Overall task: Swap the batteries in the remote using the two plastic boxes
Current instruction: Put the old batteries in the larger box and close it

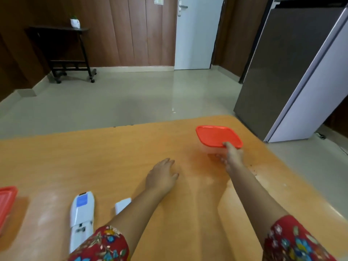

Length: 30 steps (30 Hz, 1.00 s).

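In the head view, the right hand (pixel 232 155) reaches far forward and grips the near edge of the plastic box (pixel 218 138) with the orange lid, thumb on top of the lid's rim and the fingers curled under the clear wall below it. The left hand (pixel 162 177) lies open and flat on the surface (pixel 94 162), palm down, holding nothing, to the left of the right hand and nearer the body. Behind the left hand, close to the person, the white remote (pixel 82 213) lies face down with its battery bay uncovered, and the loose battery cover (pixel 122 205) sits just beside the left forearm. A second plastic box (pixel 6 202), also orange-lidded, is cut off by the frame edge, well to the left of both hands. Whether the bay holds batteries is too small to tell. The step in hand looks like drawing the far box in toward the remote so it can be opened. To do it well, I judge the right hand should slide the box along the surface rather than lift it by the lid edge, since a pull on the rim alone could pop the lid. The left hand is free to steady the clear base once the box is close, and the box should stop short of the remote and the loose cover.
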Available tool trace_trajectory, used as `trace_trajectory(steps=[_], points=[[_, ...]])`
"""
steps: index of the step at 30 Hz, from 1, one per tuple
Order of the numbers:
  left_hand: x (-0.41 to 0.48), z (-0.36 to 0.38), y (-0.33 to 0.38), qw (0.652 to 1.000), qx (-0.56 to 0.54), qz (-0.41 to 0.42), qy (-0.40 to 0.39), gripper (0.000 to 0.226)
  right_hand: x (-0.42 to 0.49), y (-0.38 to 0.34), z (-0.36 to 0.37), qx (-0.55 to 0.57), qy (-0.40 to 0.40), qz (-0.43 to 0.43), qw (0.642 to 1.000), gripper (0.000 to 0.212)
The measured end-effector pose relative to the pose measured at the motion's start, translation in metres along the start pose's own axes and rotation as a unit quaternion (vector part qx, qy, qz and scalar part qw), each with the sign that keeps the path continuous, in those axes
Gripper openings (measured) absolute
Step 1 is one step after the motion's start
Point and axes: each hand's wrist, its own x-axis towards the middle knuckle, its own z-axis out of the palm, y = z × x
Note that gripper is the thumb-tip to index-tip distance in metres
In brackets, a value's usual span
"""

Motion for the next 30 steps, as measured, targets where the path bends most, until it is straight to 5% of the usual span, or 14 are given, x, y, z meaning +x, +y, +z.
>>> trace_trajectory(steps=[6,14,19,30], points=[[0.043,0.005,-0.005,0.992,0.122,0.012,0.043,0.048,0.094,-0.014,0.039,-0.022,0.023,-0.071,0.997,0.019],[0.045,0.009,-0.009,0.990,0.128,0.025,0.058,0.048,0.136,-0.006,0.059,-0.025,0.031,-0.002,0.999,0.030],[0.046,0.011,-0.011,0.990,0.135,0.030,0.035,0.050,0.146,-0.010,0.056,-0.125,0.033,0.038,0.991,0.044],[0.047,0.008,-0.013,0.990,0.141,0.029,-0.005,0.053,0.143,-0.008,0.047,-0.155,0.002,0.023,0.988,0.061]])
